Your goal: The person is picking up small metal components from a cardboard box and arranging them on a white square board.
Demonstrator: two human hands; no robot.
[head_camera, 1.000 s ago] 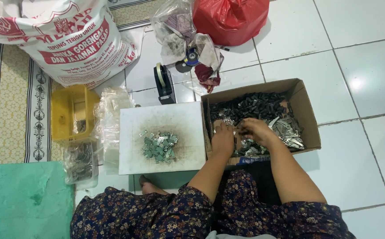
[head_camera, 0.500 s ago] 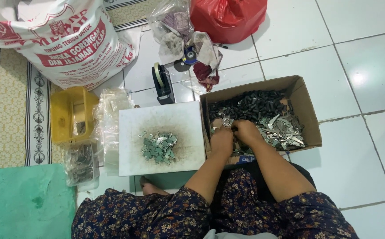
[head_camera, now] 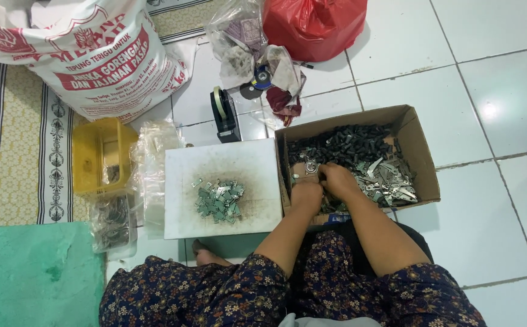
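Bright, even light; glare spot on floor tile [head_camera: 489, 111]; sharp pic.

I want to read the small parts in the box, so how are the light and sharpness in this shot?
Head view: even, soft indoor light; one bright glare spot on the white floor tile right of the cardboard box; both hands sharp, without motion blur; small metal pieces too fine to resolve singly.

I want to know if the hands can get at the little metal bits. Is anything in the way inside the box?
Nothing visible is. Both the left hand and the right hand are already down in the open cardboard box, right on the metal parts. No lid or flap covers them.
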